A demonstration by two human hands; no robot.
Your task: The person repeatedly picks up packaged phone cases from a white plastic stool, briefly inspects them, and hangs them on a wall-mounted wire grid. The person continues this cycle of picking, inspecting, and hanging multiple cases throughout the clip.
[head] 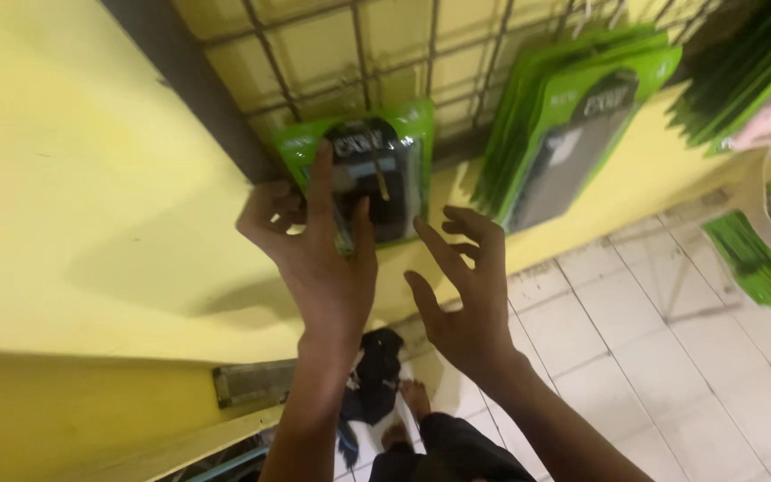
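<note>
A green blister package [377, 170] with a dark item inside hangs against a wire grid rack [359, 62] on a yellow wall. My left hand [319, 245] presses on it, index finger and thumb laid over its front. My right hand [466, 286] hovers just right of the package with fingers spread, touching nothing.
A thick bundle of the same green packages [573, 116] hangs to the right on the rack, and more green stacks [751, 71] sit at the far right. Below lies a white tiled floor [671, 357]; my feet and dark clothing [385, 384] show underneath.
</note>
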